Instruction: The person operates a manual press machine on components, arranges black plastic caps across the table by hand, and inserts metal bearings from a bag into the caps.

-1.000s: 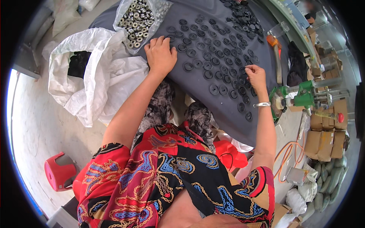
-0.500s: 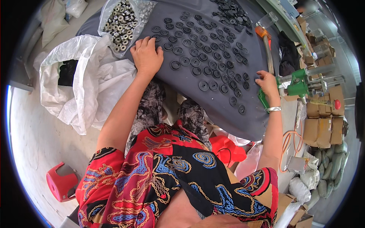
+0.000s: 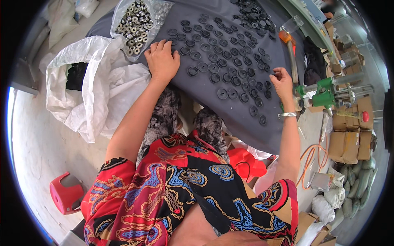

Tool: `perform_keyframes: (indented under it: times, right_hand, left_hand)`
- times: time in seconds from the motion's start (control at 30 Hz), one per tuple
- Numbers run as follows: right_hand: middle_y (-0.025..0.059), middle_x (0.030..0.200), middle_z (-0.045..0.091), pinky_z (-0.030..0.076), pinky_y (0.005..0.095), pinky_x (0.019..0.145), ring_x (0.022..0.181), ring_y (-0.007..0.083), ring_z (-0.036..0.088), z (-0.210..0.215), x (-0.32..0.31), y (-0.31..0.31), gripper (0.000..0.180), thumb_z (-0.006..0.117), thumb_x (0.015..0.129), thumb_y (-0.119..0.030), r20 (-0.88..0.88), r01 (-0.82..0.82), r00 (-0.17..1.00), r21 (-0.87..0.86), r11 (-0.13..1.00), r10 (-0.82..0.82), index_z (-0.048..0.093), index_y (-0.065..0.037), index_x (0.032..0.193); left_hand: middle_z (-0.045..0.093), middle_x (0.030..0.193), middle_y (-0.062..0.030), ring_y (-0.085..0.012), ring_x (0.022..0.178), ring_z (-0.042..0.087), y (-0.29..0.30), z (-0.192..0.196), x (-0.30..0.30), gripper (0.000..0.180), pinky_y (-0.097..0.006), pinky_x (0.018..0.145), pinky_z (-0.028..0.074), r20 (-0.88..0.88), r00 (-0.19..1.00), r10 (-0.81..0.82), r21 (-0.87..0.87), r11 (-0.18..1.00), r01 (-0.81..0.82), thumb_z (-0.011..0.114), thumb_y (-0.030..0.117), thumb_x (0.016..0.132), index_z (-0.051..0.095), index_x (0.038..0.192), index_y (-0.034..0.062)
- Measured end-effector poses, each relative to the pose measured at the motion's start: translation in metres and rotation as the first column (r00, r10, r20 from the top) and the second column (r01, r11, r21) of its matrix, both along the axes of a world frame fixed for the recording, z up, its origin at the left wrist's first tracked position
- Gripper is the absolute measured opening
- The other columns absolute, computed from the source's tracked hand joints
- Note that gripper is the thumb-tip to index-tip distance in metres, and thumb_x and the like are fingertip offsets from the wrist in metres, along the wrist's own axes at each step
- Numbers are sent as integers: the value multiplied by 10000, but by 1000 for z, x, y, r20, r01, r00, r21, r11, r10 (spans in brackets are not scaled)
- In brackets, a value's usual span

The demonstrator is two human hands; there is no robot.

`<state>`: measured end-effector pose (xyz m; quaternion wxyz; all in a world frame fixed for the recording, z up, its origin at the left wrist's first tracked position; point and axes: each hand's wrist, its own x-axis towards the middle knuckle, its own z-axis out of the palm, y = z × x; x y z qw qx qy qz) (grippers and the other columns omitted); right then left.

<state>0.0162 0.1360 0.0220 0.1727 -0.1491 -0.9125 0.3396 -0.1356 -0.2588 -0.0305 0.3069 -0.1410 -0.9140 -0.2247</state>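
My left hand [image 3: 163, 61] lies flat and open on the grey cloth of the table [image 3: 197, 92], fingers spread, beside several black round discs [image 3: 213, 57] with small centre holes. Just past its fingertips is a clear plastic bag [image 3: 154, 28] of small metal bearings [image 3: 133, 30]. At the table's right side, my right hand [image 3: 282, 84] is raised with loosely curled fingers and nothing visible in them. It is nearest to the right-hand discs and to a green hand press [image 3: 324, 92]. An orange-headed hammer [image 3: 289, 47] lies beyond it.
A heap of black parts [image 3: 254, 18] fills the table's far end. To the left stands an open white sack [image 3: 96, 86] with black contents; a red stool [image 3: 65, 193] is below it. Cardboard boxes [image 3: 344, 143], filled sacks [image 3: 359, 184] and an orange hose [image 3: 305, 158] are at right.
My right hand has moved off the green press, up and left toward the discs, its fingers curling more. My left hand stays in place on the cloth. The whole view has shifted slightly.
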Motion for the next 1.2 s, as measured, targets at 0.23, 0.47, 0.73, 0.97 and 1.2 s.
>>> perform_keyframes:
  times: [0.23, 0.47, 0.73, 0.97, 1.2]
  right_hand:
    - [115, 844, 666, 506, 384, 736, 801, 280, 628, -11, -8, -18, 229, 740, 780, -181, 96, -48, 995, 325, 945, 18, 617, -55, 925]
    - [77, 1019, 678, 479, 432, 842, 984, 306, 608, -2, -22, -13, 216, 572, 854, -67, 10, -123, 990, 543, 831, 140, 687, -111, 1032]
    - [66, 1131, 668, 458, 480, 883, 1075, 297, 588, -5, -27, 4, 298, 502, 876, -34, 36, -13, 999, 630, 777, -12, 688, -124, 1090]
    - [62, 1172, 661, 459, 478, 888, 1072, 302, 598, -10, -32, 7, 325, 496, 879, -42, 163, -29, 981, 656, 754, -105, 671, -122, 1142]
    - [42, 1109, 669, 449, 465, 880, 1064, 264, 581, -4, -64, -20, 303, 520, 882, -68, 58, -20, 998, 673, 740, -25, 689, -141, 1123]
  left_hand:
    - [652, 1163, -114, -289, 1122, 551, 1, -2, 0, 364, -456, 957, 378, -50, 998, -28, 30, 999, 29, 659, 222, 765, 677, 1074, 32]
    - [652, 1152, -110, -283, 1125, 547, 0, 0, 0, 356, -448, 957, 374, -45, 998, -35, 51, 998, 37, 659, 219, 763, 680, 1065, 32]
    - [649, 1186, -93, -278, 1150, 544, 1, 0, -1, 356, -446, 976, 369, -21, 1000, -18, 37, 999, 19, 662, 230, 778, 673, 1092, 62]
    - [650, 1182, -98, -279, 1145, 547, 1, 0, 0, 354, -442, 976, 371, -23, 999, -27, 56, 998, 28, 660, 221, 775, 675, 1088, 58]
    - [650, 1161, -108, -277, 1133, 543, 0, -3, -1, 352, -446, 957, 366, -48, 998, -42, 74, 996, 46, 662, 217, 761, 673, 1065, 38]
